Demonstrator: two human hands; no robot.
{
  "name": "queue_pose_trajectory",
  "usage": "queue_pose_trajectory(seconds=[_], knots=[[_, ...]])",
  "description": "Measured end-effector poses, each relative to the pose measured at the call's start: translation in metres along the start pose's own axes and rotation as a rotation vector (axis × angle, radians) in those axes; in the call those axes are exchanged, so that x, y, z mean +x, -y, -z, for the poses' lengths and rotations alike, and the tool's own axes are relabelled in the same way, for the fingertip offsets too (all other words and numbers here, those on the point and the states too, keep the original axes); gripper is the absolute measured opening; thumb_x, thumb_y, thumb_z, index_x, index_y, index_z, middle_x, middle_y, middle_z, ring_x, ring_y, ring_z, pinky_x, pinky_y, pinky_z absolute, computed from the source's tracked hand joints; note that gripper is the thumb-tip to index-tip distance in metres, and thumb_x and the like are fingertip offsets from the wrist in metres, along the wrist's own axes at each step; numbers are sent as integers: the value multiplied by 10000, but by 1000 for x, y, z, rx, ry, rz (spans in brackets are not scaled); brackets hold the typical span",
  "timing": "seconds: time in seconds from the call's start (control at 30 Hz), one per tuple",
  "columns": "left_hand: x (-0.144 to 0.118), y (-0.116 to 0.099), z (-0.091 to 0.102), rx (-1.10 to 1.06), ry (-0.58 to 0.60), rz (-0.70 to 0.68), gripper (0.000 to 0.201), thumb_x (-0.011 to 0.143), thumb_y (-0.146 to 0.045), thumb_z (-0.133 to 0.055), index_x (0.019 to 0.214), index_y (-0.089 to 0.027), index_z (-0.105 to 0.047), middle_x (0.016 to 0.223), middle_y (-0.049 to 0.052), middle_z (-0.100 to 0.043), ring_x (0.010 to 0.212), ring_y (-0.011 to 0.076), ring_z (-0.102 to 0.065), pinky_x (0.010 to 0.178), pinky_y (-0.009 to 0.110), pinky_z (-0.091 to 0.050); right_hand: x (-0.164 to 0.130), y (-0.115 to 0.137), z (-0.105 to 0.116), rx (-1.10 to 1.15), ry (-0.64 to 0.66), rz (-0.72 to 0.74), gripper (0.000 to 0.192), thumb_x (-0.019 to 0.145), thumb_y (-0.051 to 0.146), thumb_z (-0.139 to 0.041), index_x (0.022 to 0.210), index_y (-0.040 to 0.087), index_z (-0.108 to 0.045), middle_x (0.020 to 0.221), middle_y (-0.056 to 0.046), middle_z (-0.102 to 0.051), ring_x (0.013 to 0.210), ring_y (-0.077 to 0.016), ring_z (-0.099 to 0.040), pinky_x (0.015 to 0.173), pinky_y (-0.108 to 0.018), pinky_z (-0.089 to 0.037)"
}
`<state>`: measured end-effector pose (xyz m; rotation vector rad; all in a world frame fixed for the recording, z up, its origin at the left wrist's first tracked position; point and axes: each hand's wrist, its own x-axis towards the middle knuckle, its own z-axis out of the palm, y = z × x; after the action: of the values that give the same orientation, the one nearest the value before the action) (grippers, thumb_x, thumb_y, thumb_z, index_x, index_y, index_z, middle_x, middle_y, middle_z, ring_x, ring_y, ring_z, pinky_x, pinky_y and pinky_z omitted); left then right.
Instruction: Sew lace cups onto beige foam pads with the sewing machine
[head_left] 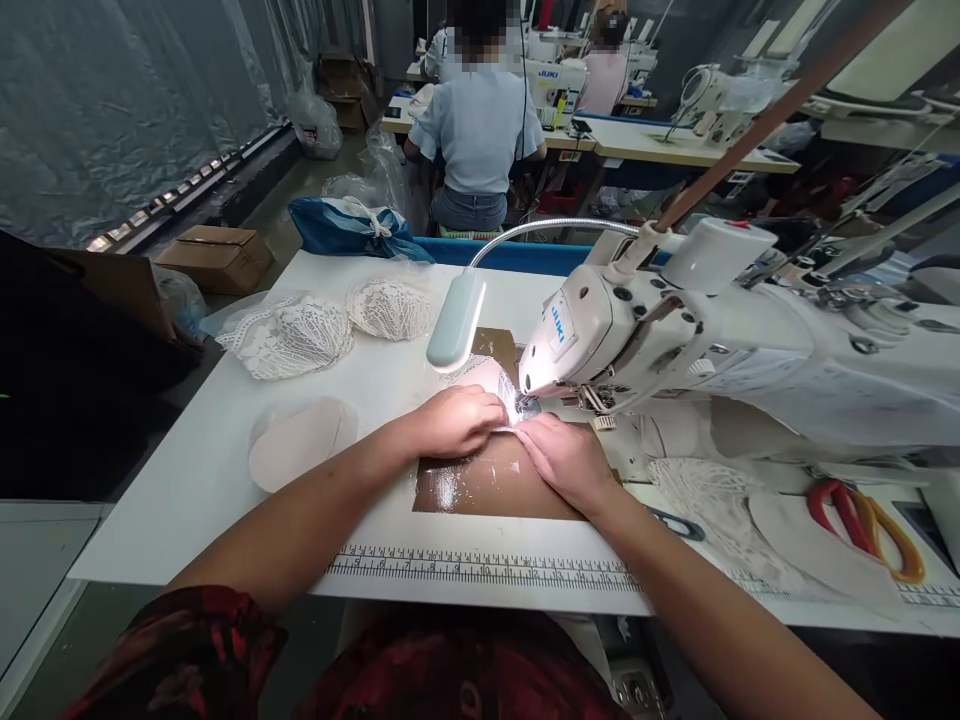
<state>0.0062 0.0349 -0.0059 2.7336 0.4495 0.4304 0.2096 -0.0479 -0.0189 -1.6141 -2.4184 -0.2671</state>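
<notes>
A white lace cup lies under the needle of a white JUKI sewing machine, lit by the lamp beside it. My left hand is closed, with curled fingers gripping the near edge of the cup just left of the presser foot. Close to the foot on its right side, my right hand pinches the same edge between thumb and fingers. Both fingertips are partly hidden by the fabric. Beneath the hands is a brown board with a shiny, tape-like surface.
Lace cups and beige pads lie on the left of the white table. A lamp overhangs the work. On the right are thread snips, lace pieces and red-and-orange-handled scissors. A ruler strip lines the front edge.
</notes>
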Motion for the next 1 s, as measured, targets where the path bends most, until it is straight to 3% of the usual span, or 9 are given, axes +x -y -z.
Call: queue_pose_trajectory(seconds=[0.17, 0.33, 0.43, 0.57, 0.77, 1.0], knots=[[3, -2, -3, 191, 4, -72, 360, 971, -322, -385, 841, -153, -675, 946, 80, -674, 816, 184, -588, 707, 291, -428, -13, -6, 4, 164, 73, 68, 311, 928, 196, -424, 1105, 194, -679, 902, -64, -667, 816, -174, -594, 691, -263, -430], [4, -9, -4, 297, 0, -99, 324, 962, -363, -412, 1080, -193, -661, 973, 75, -649, 757, 177, -555, 666, 319, -395, -17, -5, 8, 235, 69, 97, 324, 864, 129, -450, 1093, 165, -676, 871, -74, -642, 832, -202, -563, 717, -297, -447], [3, -11, -6, 328, -5, -69, 317, 966, -346, -407, 1085, -208, -666, 996, 76, -642, 751, 169, -544, 656, 320, -386, -19, -5, 7, 269, 44, 71, 343, 851, 118, -445, 1106, 163, -670, 894, -73, -646, 807, -192, -565, 717, -297, -443], [2, -9, -8, 343, 9, -81, 305, 959, -331, -425, 1104, -196, -657, 1036, 94, -640, 804, 182, -548, 692, 329, -398, -18, -4, 6, 206, 61, -13, 379, 853, 102, -408, 1118, 167, -672, 878, -74, -651, 741, -183, -567, 665, -291, -425], [2, -8, -9, 286, 44, -133, 326, 981, -282, -377, 1080, -166, -666, 1231, 86, -623, 942, 194, -558, 793, 341, -429, -15, -1, 11, 164, 168, -28, 386, 849, 87, -393, 1095, 179, -677, 898, -74, -656, 762, -181, -578, 670, -285, -411], [5, -8, -9, 260, 9, -38, 312, 974, -260, -396, 1111, -154, -654, 1225, 93, -638, 966, 201, -550, 801, 333, -439, -11, 0, 11, 99, 237, -85, 429, 878, 141, -399, 1244, 192, -618, 967, -71, -677, 756, -186, -585, 621, -291, -393]])
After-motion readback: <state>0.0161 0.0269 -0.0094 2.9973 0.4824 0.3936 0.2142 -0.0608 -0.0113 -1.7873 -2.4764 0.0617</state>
